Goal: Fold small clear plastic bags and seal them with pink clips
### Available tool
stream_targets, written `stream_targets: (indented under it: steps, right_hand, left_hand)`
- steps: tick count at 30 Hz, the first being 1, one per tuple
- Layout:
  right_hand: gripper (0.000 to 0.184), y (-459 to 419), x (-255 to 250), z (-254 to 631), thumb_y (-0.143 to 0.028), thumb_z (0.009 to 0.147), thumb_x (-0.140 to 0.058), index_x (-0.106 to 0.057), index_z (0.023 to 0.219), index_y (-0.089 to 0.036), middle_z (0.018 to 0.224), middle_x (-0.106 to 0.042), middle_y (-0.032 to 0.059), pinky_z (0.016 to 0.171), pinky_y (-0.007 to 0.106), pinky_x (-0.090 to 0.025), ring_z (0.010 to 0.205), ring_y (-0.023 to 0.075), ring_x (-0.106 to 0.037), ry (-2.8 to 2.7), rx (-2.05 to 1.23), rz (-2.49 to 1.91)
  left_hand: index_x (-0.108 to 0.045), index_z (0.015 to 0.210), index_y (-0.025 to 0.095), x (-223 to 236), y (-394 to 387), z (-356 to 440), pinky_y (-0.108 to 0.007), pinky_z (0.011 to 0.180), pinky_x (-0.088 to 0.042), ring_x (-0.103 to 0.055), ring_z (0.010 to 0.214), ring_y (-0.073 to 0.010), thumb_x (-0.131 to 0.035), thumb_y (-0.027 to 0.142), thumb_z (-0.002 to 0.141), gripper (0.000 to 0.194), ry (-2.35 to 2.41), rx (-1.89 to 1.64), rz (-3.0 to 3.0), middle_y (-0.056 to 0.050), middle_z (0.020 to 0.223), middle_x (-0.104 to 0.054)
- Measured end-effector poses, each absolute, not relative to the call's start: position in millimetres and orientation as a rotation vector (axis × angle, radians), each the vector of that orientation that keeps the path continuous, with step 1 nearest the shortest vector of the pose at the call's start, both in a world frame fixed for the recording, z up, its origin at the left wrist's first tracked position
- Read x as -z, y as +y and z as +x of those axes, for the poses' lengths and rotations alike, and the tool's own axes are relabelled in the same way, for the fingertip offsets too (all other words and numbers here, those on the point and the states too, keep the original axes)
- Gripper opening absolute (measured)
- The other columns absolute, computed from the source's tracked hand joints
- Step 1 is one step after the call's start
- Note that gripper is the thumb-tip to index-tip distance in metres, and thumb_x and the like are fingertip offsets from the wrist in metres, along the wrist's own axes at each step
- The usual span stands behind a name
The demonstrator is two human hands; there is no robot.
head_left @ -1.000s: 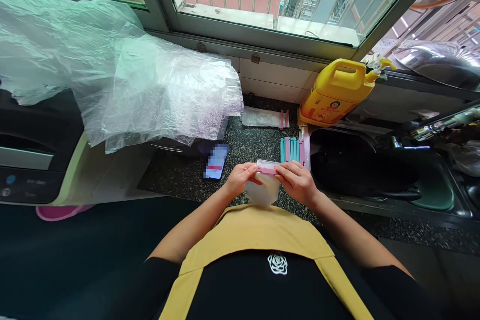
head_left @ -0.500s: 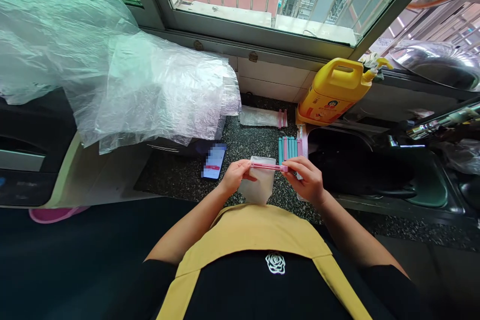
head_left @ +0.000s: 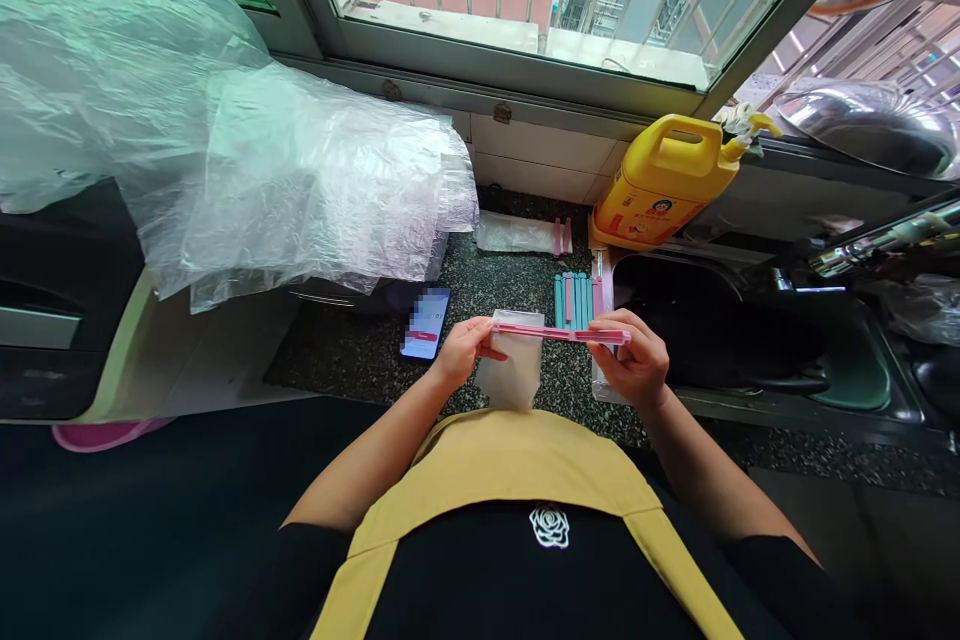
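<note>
We see the left hand (head_left: 459, 356) pinched closed, thumb against fingers, on the left end of a pink clip (head_left: 540, 331) at the upper edge of a small pale bag (head_left: 516, 370). The right hand (head_left: 637, 358) grips the clip's thicker right end, fingers drawn together. The clip crosses the bag just below its top and juts out to the right. The bag hangs in front of us over the speckled worktop (head_left: 356, 362).

Near the right hand we see a row of teal and pink clips (head_left: 574, 301); near the left, a phone (head_left: 426, 322) with a red bar on its partly blurred screen. The yellow jug (head_left: 664, 182) wears an orange label with a small face printed on it — we cannot read its lettering. A white rose emblem (head_left: 550, 526) marks the black clothing.
</note>
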State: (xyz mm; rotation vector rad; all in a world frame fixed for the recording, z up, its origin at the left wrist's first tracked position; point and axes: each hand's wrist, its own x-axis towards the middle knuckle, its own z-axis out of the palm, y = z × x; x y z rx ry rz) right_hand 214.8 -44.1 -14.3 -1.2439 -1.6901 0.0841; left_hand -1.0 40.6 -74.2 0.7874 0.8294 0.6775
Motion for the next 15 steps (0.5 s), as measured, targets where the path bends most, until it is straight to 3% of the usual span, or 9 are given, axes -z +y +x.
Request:
stream_targets:
  steps: [15]
  right_hand:
    - [0.017, -47.6, 34.6, 224.3, -0.016, 0.078, -0.063, -0.066, 0.094, -0.023, 0.081, -0.065, 0.0053, 0.065, 0.035, -0.054, 0.075, 0.018, -0.062, -1.453, -0.243, -1.124]
  left_hand:
    - [-0.068, 0.075, 0.014, 76.3, 44.5, -6.2, -0.028, 0.051, -0.053, -0.059, 0.058, -0.0156, -0.069, 0.045, 0.063, 0.034, 0.822, -0.674, 0.769, -0.004, 0.065, -0.067]
